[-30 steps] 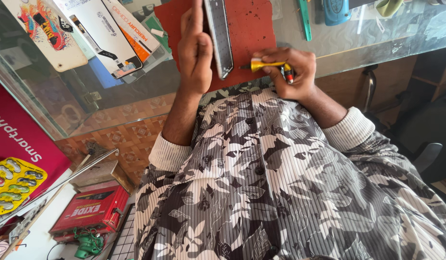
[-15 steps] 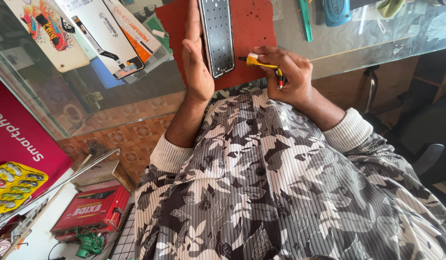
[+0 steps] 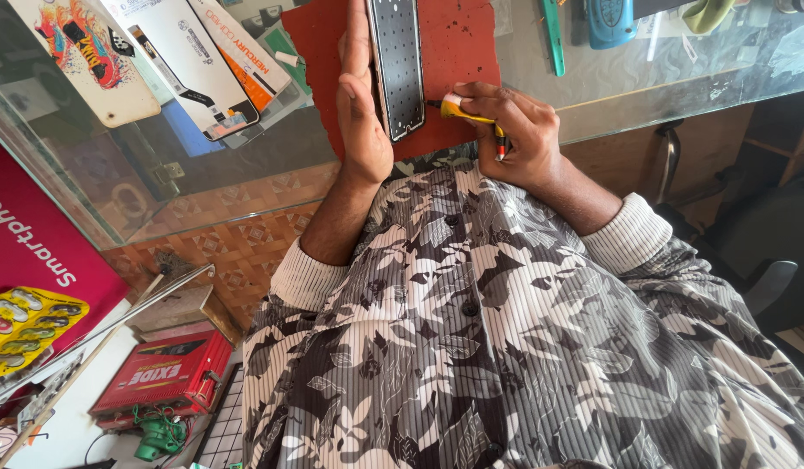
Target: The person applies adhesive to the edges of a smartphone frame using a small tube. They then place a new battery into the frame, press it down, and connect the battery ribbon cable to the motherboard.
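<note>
My left hand (image 3: 360,108) holds a dark phone frame (image 3: 397,65) by its left edge, upright over a red mat (image 3: 458,48) on the glass counter. My right hand (image 3: 515,130) grips a yellow-handled screwdriver (image 3: 463,111) with a red and black end. Its tip points left at the lower right edge of the phone frame. My patterned grey and white shirt fills the lower part of the view.
On the glass counter (image 3: 645,95) lie a green tool (image 3: 554,39) and a blue object (image 3: 608,19) to the right of the mat. Phone cases and packages (image 3: 193,61) sit under the glass at left. A red box (image 3: 163,378) stands on the floor below.
The phone frame has turned from edge-on to face-on, showing its dotted inner side. My right hand has brought the screwdriver tip left to the frame's lower edge.
</note>
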